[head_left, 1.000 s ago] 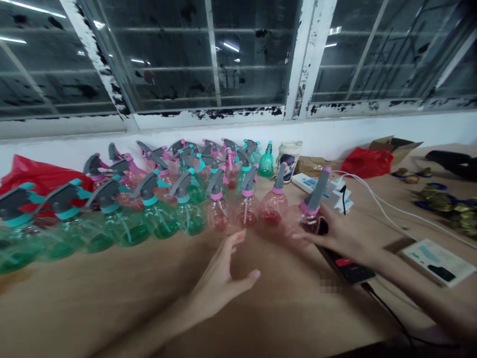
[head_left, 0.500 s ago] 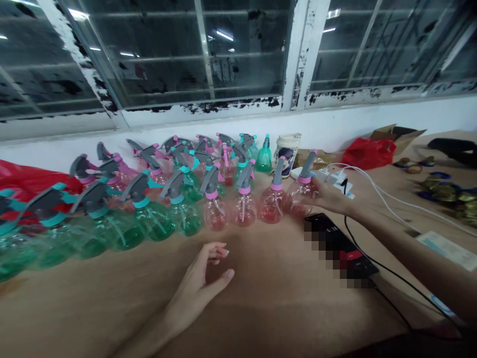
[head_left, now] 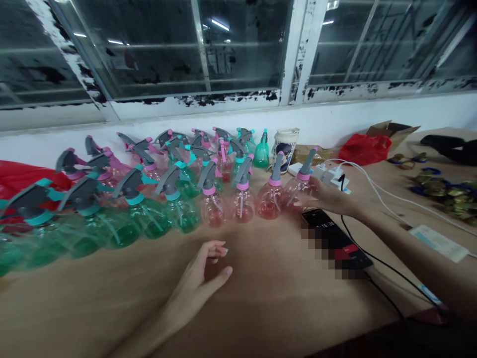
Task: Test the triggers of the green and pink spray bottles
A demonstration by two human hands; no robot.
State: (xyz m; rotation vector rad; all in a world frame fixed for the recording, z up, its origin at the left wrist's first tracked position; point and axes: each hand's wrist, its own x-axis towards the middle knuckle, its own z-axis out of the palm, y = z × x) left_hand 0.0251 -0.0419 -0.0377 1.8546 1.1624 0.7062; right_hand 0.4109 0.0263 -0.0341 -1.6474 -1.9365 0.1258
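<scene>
Rows of small spray bottles stand along the back of a brown table (head_left: 268,308), green ones (head_left: 179,209) at the left and pink ones (head_left: 242,199) at the right. My right hand (head_left: 328,199) reaches to the last pink bottle (head_left: 301,186) at the right end of the front row, its fingers wrapped round the bottle's body as it stands on the table. My left hand (head_left: 203,278) rests on the table in front of the row, loosely curled and holding nothing.
A phone (head_left: 337,243) with a black cable lies just right of centre. Behind it are a white power strip (head_left: 330,176), a printed cup (head_left: 285,149), a red bag (head_left: 363,147), a cardboard box (head_left: 393,132) and gold pieces (head_left: 447,191). A window wall runs behind.
My right hand carried the pink bottle away from me and set it at the right end of the front row. My left hand drew back and curled its fingers.
</scene>
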